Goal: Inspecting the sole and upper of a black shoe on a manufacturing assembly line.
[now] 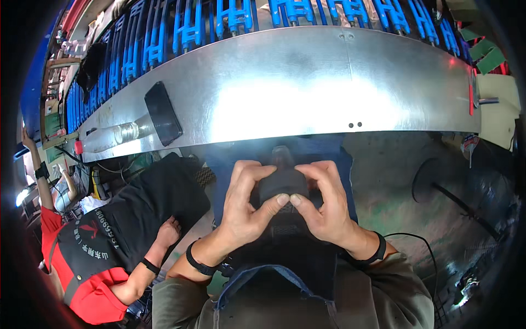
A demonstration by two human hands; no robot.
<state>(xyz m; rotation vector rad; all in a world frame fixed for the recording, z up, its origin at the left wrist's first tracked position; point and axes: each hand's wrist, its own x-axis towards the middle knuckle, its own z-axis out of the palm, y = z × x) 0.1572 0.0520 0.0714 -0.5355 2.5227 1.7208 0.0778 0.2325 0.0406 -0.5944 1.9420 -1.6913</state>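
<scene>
Both my hands grip one dark grey, rounded piece [283, 183] in front of my lap. It has a narrower, paler tip pointing toward the table; its exact kind I cannot make out. My left hand [246, 200] curls its fingers around the left side, and my right hand [323, 200] does the same on the right. The two thumbs press side by side on its near edge, their tips almost touching. The piece is held off the metal table [285, 60], just short of its near edge. Dark cloth and a blue apron [345, 175] lie beneath.
A black phone [163, 113] and a clear plastic bottle [120, 134] lie on the table's left. Blue metal frames [235, 16] line its far side. At my left sits a person in a red shirt and black apron [87, 247]. A black rod [466, 208] stands at right.
</scene>
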